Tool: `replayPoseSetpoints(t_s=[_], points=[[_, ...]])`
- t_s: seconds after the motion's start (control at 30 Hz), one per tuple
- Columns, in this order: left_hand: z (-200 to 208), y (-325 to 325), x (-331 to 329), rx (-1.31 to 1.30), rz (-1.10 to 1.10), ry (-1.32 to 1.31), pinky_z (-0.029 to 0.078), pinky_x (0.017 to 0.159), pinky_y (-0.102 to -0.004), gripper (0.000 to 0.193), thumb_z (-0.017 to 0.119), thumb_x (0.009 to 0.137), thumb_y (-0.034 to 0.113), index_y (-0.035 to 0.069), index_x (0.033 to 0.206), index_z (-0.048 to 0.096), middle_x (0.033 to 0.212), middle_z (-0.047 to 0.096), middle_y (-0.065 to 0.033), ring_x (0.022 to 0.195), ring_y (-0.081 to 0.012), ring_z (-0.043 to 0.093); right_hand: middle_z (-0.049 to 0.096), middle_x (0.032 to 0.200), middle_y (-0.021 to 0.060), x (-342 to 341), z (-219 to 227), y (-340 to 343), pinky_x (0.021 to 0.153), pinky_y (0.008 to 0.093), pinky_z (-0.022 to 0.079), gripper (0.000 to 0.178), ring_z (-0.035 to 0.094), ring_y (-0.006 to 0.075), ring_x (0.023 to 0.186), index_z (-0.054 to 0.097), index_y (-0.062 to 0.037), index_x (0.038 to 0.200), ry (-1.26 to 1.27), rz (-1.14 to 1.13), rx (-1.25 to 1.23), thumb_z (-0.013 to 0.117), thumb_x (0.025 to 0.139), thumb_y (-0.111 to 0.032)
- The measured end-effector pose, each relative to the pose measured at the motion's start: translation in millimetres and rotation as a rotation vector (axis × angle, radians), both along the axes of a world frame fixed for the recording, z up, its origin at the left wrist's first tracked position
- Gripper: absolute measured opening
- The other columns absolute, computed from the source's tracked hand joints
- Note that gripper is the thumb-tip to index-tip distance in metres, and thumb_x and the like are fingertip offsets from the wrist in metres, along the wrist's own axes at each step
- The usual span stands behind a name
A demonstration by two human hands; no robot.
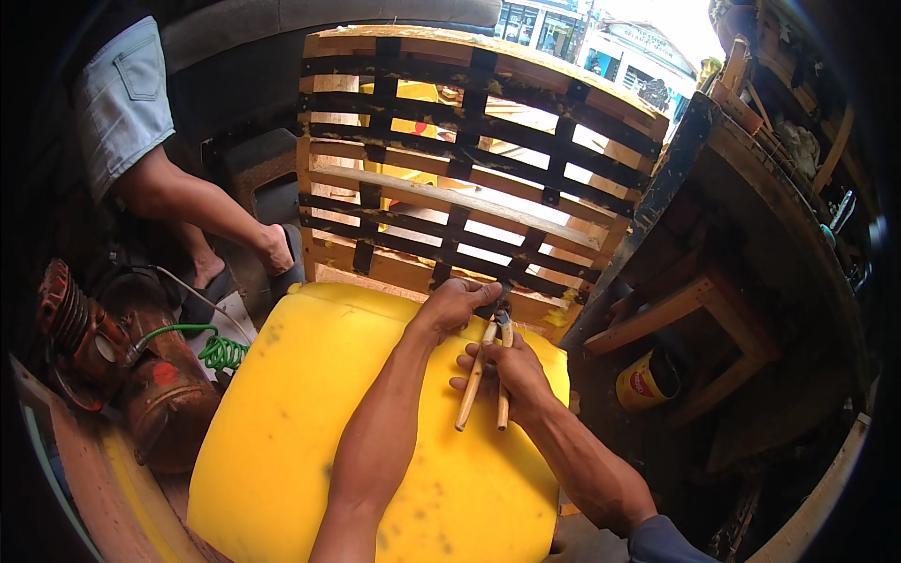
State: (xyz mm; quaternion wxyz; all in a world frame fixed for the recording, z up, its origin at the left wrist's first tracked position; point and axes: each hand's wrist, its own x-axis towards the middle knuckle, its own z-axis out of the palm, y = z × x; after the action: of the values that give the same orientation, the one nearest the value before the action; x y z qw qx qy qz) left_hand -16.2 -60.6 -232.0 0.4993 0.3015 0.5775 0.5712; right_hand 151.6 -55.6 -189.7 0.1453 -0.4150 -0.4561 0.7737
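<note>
My right hand (519, 373) holds pincers (473, 392) with two pale yellow handles, their dark jaws pointing away from me. My left hand (452, 308) is just left of the jaws, thumb and fingers closed around something dark that I cannot make out. Both hands are at the lower edge of a wooden frame (441, 194) crossed by a lattice of black straps (466, 114). Some straps run down toward the jaws. Beneath my forearms lies a big yellow cushion (291, 413), marked with dark smudges, against the frame's bottom.
A rusty red air compressor (164, 399) with a coiled green hose (223, 353) stands at left. Behind it another person's bare legs (211, 206) show below pale shorts. To the right are a wooden stool (690, 314), a yellow can (648, 380) and a cluttered workbench (751, 155).
</note>
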Motion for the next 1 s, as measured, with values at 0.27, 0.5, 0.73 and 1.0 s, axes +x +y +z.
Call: replayPoseSetpoints(t_s=[0.27, 0.5, 0.73, 1.0], points=[[-7, 0, -3, 0.007, -0.023, -0.015, 0.021, 0.038, -0.0242, 0.04, 0.073, 0.096, 0.045, 0.006, 0.099, 0.072, 0.058, 0.051, 0.0063, 0.04, -0.0029, 0.033, 0.056, 0.111, 0.0137, 0, -4, 2, 0.073, 0.0436, 0.066, 0.021, 0.066, 0.0217, 0.09, 0.039, -0.0001, 0.125, 0.042, -0.033, -0.036, 0.043, 0.106, -0.008], [-9, -1, -1, 0.001, -0.007, 0.002, 0.023, 0.039, -0.0244, 0.04, 0.074, 0.096, 0.045, 0.005, 0.101, 0.071, 0.059, 0.05, 0.0063, 0.041, -0.0032, 0.035, 0.054, 0.091, 0.0087, 10, -16, 28, 0.054, 0.033, 0.055, 0.015, 0.057, 0.015, 0.068, 0.046, -0.0012, 0.112, -0.06, 0.113, 0.061, 0.047, 0.107, -0.015], [-11, -2, 0, 0.004, -0.012, 0.047, 0.023, 0.04, -0.0245, 0.039, 0.073, 0.097, 0.045, 0.006, 0.098, 0.072, 0.059, 0.05, 0.0068, 0.042, -0.0027, 0.034, 0.06, 0.079, 0.0076, 60, 10, 101, 0.055, 0.0368, 0.054, 0.023, 0.063, 0.0189, 0.063, 0.047, -0.0038, 0.12, -0.468, 0.766, 0.641, 0.053, 0.103, -0.019], [-8, 6, 20, 0.087, 0.37, 0.86, 0.047, 0.059, -0.0372, 0.03, 0.066, 0.101, 0.031, 0.001, 0.098, 0.069, 0.066, 0.058, -0.0019, 0.059, -0.0214, 0.057, 0.07, 0.095, 0.0234, 186, 3, 134, 0.079, 0.0455, 0.054, 0.047, 0.072, 0.0341, 0.088, 0.045, -0.0053, 0.139, -0.493, 0.816, 1.052, 0.062, 0.096, -0.019]])
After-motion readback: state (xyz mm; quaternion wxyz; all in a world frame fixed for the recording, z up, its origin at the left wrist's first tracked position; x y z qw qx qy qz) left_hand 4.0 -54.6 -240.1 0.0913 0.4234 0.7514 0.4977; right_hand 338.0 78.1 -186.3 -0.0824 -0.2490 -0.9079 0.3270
